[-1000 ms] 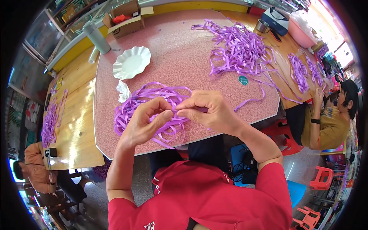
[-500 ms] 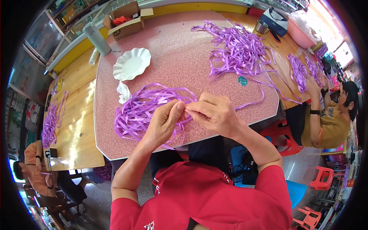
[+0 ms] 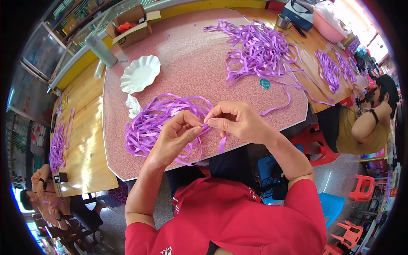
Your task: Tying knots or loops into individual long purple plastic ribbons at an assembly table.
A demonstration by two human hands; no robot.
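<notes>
Above the table's near side, my left hand (image 3: 178,135) and my right hand (image 3: 239,122) meet fingertip to fingertip. Both are pinched on a narrow purple ribbon (image 3: 222,144), whose short end hangs below my right fingers. The small part between the fingertips is mostly hidden. Just beyond my left hand lies a loose heap of looped purple ribbon (image 3: 148,121). A larger tangled ribbon pile (image 3: 261,53) sits at the far right, with one strand trailing toward my right hand.
On the pink speckled table (image 3: 191,68) stand a white scalloped dish (image 3: 140,74), crumpled tissue (image 3: 133,106), a grey-green bottle (image 3: 101,51) and an open cardboard box (image 3: 132,30). Wooden tables with more ribbon flank it. One person (image 3: 361,119) sits right, another (image 3: 46,199) left.
My fingers have shifted on the ribbon, the right hand turning so its fingers spread a little. A ribbon end now hangs below them. The view has tilted slightly.
</notes>
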